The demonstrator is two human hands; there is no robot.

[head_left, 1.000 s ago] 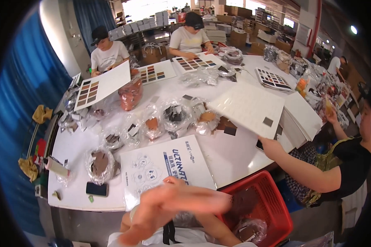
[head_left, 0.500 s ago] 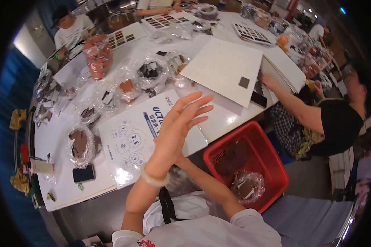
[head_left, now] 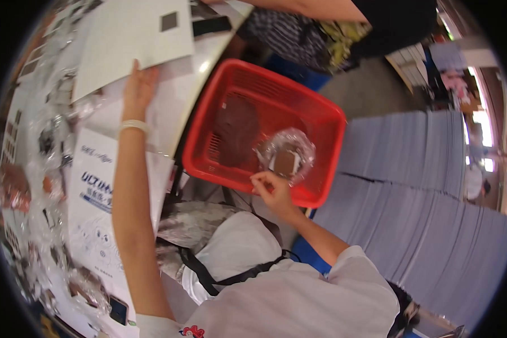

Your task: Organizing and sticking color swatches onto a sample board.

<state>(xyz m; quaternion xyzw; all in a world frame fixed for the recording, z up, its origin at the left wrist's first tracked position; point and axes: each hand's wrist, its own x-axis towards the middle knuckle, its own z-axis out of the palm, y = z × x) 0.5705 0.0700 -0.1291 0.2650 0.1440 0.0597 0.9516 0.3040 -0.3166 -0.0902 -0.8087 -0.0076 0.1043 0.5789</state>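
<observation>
My left hand (head_left: 142,87), with a pale bangle on the wrist, reaches over the table with fingers stretched out. Its fingertips are at the near edge of a large white board (head_left: 135,42) that bears a dark square; whether they touch it is unclear. My right hand (head_left: 273,190) is at the near rim of a red plastic basket (head_left: 333,138), thumb and fingers pinched together. Anything between them is too small to make out. Just beyond those fingers, a clear plastic bag (head_left: 305,147) holding brown and white pieces (head_left: 285,161) sits in the basket.
A white printed folder (head_left: 96,169) lies under my left forearm. Plastic bags of pieces (head_left: 87,287) and a phone (head_left: 118,310) are along the left. A co-worker's arm (head_left: 315,8) crosses the top. Tall grey-blue stacks (head_left: 405,163) stand at the right.
The view has swung right, toward the basket. My hands, crossed over each other before, are now apart: the left by the white board, the right over the basket's rim.
</observation>
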